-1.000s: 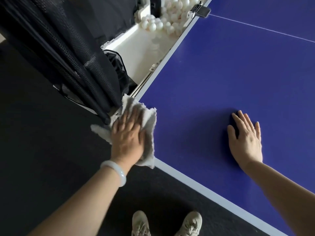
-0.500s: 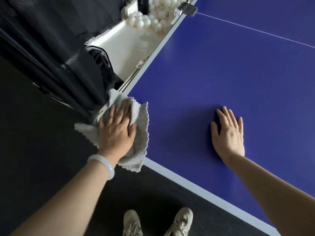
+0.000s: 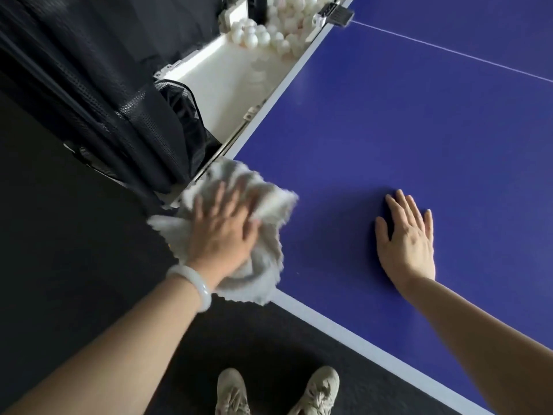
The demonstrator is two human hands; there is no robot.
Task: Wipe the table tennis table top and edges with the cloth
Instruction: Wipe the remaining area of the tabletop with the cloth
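Corner wipe, centre-left of frame: left hand point(image 3: 223, 232) pressed cloth point(image 3: 260, 268), fingers flat; right hand point(image 3: 407, 238) lay open on table top point(image 3: 389, 130) (bracing, prob.). Next needed: sweep along white edge point(image 3: 329, 320).

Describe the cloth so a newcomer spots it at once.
Start at the blue table; follow its white edge to the near corner beside the black net. The cloth drapes over that corner under the flat left hand. It is the only fuzzy, crumpled white thing; the white tray and balls beyond are smooth.
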